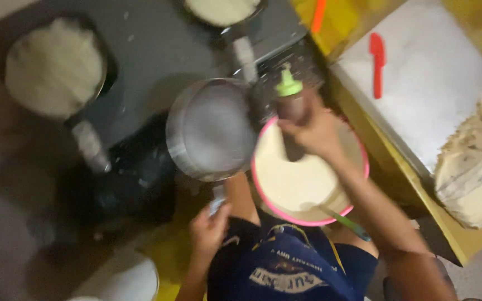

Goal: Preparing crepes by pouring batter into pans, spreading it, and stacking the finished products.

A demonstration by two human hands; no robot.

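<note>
dark cooktop (152, 50), yellow counter (453, 234), perhaps tiled

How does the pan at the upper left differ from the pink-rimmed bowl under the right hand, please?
The pan at the upper left has a dark rim and a handle running down to the lower right; the pink-rimmed bowl shows no handle. The pan stands on the dark cooktop with no hand near it, whereas the right hand holds a green-capped squeeze bottle over the bowl. Both are round and hold something pale and creamy.
</note>
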